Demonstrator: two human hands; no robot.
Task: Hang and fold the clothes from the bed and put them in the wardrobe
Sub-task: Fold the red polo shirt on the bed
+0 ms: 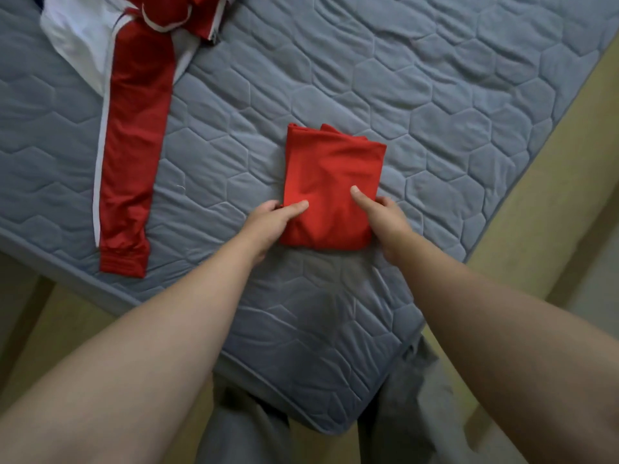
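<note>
1. The folded red fabric rectangle [331,189] is lying on the grey quilted mattress [435,95], its long axis running away from the person.
2. The left hand [271,222] and right hand [382,219] are pinching its near side edges, thumbs on top, equally close.

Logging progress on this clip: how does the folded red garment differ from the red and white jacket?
The red garment is folded into a rectangle; the jacket lies unfolded, one sleeve stretched out. The red garment is plain red; the jacket has white panels and stripes. The left hand and right hand hold the red garment's sides; the jacket is untouched. Both lie on the mattress.
</note>
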